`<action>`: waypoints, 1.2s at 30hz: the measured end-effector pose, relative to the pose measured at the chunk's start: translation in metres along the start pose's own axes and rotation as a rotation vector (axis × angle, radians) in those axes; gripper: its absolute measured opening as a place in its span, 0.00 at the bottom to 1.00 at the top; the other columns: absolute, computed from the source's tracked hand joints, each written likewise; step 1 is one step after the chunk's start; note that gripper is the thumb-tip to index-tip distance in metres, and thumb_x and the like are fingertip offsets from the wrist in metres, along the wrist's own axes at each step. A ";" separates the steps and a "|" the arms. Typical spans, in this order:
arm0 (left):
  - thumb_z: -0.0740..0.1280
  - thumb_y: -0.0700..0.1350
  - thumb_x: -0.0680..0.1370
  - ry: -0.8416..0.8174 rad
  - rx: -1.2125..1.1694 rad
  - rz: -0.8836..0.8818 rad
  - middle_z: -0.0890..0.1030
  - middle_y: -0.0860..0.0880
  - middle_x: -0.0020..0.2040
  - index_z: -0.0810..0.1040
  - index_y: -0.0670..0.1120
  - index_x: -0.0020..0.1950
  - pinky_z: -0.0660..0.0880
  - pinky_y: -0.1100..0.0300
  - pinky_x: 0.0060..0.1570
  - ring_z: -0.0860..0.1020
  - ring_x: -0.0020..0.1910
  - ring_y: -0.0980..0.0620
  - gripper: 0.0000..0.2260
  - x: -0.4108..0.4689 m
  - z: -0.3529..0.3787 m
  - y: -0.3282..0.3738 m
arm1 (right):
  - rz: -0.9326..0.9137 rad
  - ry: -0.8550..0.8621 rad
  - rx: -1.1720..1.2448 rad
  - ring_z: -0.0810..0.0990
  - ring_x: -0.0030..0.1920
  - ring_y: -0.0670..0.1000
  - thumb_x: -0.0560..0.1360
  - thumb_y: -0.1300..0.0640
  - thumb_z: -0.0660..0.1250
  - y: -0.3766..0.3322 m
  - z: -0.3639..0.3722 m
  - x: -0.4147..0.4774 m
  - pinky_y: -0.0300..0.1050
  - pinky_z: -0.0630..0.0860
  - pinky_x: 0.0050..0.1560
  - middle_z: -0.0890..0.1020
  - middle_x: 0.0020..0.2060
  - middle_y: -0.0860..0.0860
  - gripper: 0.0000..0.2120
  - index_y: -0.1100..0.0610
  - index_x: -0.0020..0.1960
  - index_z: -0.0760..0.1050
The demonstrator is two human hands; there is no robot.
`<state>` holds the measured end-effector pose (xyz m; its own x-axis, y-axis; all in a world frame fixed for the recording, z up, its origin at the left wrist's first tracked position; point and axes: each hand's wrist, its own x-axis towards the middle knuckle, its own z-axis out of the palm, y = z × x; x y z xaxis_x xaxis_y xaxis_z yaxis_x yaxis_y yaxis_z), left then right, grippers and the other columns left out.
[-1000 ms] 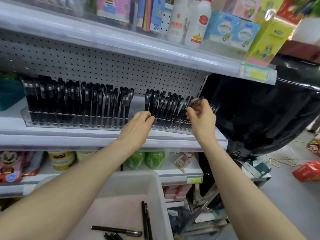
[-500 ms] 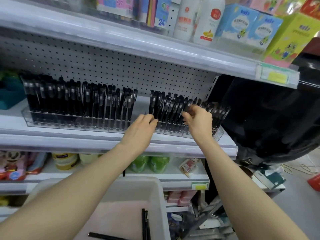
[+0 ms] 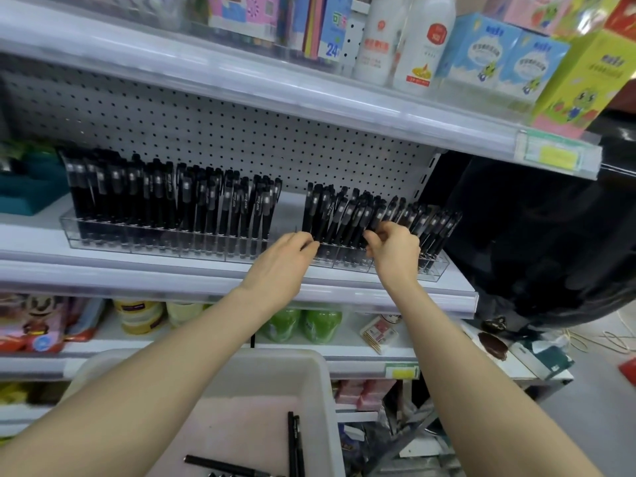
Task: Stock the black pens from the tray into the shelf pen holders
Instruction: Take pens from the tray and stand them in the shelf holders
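Two clear pen holders stand on the middle shelf: the left holder [image 3: 103,239] is packed with black pens [image 3: 165,197], and the right holder [image 3: 438,270] carries a leaning row of black pens [image 3: 344,215]. My left hand [image 3: 289,256] has curled fingers at the leftmost pens of the right holder and seems to pinch one. My right hand [image 3: 395,247] pinches a pen standing in the middle of that row. Below, the white tray [image 3: 321,376] holds two loose black pens [image 3: 294,445] side by side and another pen [image 3: 223,465] lying across.
A gap of bare shelf [image 3: 292,208] separates the two holders. The upper shelf [image 3: 309,98] overhangs with bottles and boxes. A teal bin [image 3: 31,191] sits at far left. A black bag [image 3: 550,242] bulges beside the shelf's right end. Lower shelves hold jars and packets.
My right hand carried a pen down into the right holder's row and shifted left along it. My left hand stayed at the holder's left end. The view drifted left.
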<state>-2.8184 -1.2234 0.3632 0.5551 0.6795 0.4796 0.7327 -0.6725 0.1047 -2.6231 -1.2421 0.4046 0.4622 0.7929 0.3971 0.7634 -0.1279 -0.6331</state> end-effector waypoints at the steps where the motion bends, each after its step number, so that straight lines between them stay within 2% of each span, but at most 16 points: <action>1: 0.66 0.28 0.73 0.017 -0.004 0.006 0.70 0.45 0.68 0.66 0.42 0.74 0.72 0.55 0.62 0.68 0.67 0.46 0.29 -0.005 0.000 -0.002 | -0.007 0.009 0.003 0.82 0.42 0.54 0.78 0.56 0.67 0.000 0.000 -0.003 0.48 0.77 0.49 0.83 0.36 0.53 0.08 0.60 0.52 0.79; 4: 0.67 0.29 0.73 0.074 -0.034 -0.002 0.73 0.44 0.67 0.70 0.42 0.71 0.72 0.54 0.61 0.70 0.66 0.45 0.27 -0.025 -0.007 -0.006 | -0.004 0.073 0.047 0.80 0.43 0.50 0.78 0.57 0.68 0.001 -0.002 -0.016 0.46 0.76 0.49 0.81 0.39 0.49 0.09 0.59 0.55 0.78; 8: 0.68 0.32 0.74 0.126 -0.081 -0.042 0.77 0.44 0.61 0.76 0.42 0.66 0.77 0.48 0.55 0.75 0.59 0.43 0.20 -0.058 -0.017 -0.016 | -0.002 0.149 0.148 0.75 0.40 0.41 0.78 0.59 0.68 -0.006 -0.002 -0.048 0.33 0.69 0.41 0.77 0.39 0.44 0.08 0.58 0.55 0.74; 10: 0.69 0.33 0.74 0.136 -0.112 -0.062 0.78 0.44 0.58 0.79 0.42 0.62 0.78 0.48 0.50 0.77 0.56 0.41 0.17 -0.079 -0.016 -0.025 | -0.027 0.135 0.178 0.76 0.41 0.40 0.77 0.60 0.68 -0.013 0.006 -0.070 0.34 0.72 0.43 0.77 0.40 0.43 0.06 0.57 0.53 0.74; 13: 0.70 0.36 0.75 0.103 -0.124 -0.077 0.79 0.44 0.57 0.80 0.41 0.61 0.77 0.50 0.51 0.78 0.54 0.42 0.15 -0.115 -0.014 -0.038 | -0.086 0.032 0.168 0.78 0.42 0.43 0.76 0.60 0.69 -0.021 0.025 -0.109 0.36 0.74 0.44 0.80 0.40 0.45 0.03 0.55 0.48 0.76; 17: 0.75 0.36 0.69 0.069 -0.106 -0.105 0.81 0.45 0.50 0.82 0.42 0.56 0.78 0.54 0.40 0.80 0.45 0.42 0.16 -0.158 -0.006 -0.052 | -0.183 -0.190 0.096 0.80 0.41 0.46 0.75 0.60 0.69 -0.029 0.054 -0.166 0.40 0.77 0.46 0.83 0.40 0.47 0.02 0.55 0.47 0.80; 21: 0.70 0.39 0.73 -0.016 -0.153 -0.136 0.78 0.46 0.55 0.80 0.45 0.61 0.78 0.53 0.48 0.79 0.50 0.43 0.16 -0.192 0.013 -0.058 | -0.187 -0.556 -0.122 0.79 0.41 0.49 0.72 0.62 0.69 -0.023 0.079 -0.218 0.42 0.76 0.46 0.83 0.40 0.49 0.05 0.55 0.45 0.82; 23: 0.71 0.38 0.72 -0.039 -0.156 -0.116 0.78 0.45 0.55 0.79 0.43 0.62 0.77 0.52 0.50 0.78 0.50 0.41 0.18 -0.200 0.019 -0.059 | -0.148 -0.794 -0.241 0.79 0.46 0.53 0.71 0.64 0.68 -0.015 0.083 -0.237 0.41 0.76 0.51 0.82 0.44 0.52 0.08 0.57 0.48 0.82; 25: 0.72 0.36 0.71 -0.036 -0.162 -0.117 0.78 0.43 0.54 0.79 0.42 0.62 0.77 0.51 0.50 0.78 0.49 0.40 0.20 -0.201 0.020 -0.058 | -0.148 -0.940 -0.404 0.79 0.53 0.54 0.70 0.62 0.70 -0.007 0.083 -0.249 0.36 0.70 0.51 0.82 0.52 0.52 0.11 0.56 0.52 0.81; 28: 0.75 0.34 0.67 -0.026 -0.149 -0.107 0.80 0.42 0.52 0.80 0.41 0.59 0.78 0.51 0.47 0.79 0.46 0.39 0.21 -0.201 0.017 -0.056 | -0.109 -0.934 -0.453 0.79 0.56 0.55 0.70 0.63 0.71 0.002 0.081 -0.261 0.36 0.69 0.49 0.81 0.54 0.53 0.12 0.55 0.53 0.81; 33: 0.75 0.32 0.65 -0.039 -0.135 -0.090 0.80 0.42 0.49 0.81 0.40 0.58 0.79 0.51 0.44 0.80 0.43 0.39 0.22 -0.198 0.016 -0.057 | -0.107 -0.894 -0.500 0.78 0.57 0.57 0.72 0.61 0.68 -0.004 0.079 -0.259 0.43 0.74 0.55 0.81 0.55 0.56 0.10 0.57 0.53 0.80; 36: 0.73 0.32 0.68 -0.086 -0.131 -0.081 0.80 0.42 0.48 0.81 0.40 0.58 0.78 0.51 0.45 0.80 0.44 0.38 0.18 -0.192 0.012 -0.059 | -0.076 -0.868 -0.452 0.77 0.57 0.55 0.75 0.59 0.65 -0.013 0.071 -0.246 0.44 0.74 0.55 0.81 0.54 0.52 0.10 0.57 0.56 0.78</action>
<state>-2.9638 -1.3110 0.2547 0.5325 0.7518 0.3889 0.7217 -0.6434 0.2553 -2.7785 -1.3928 0.2678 0.0503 0.9480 -0.3144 0.9618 -0.1307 -0.2404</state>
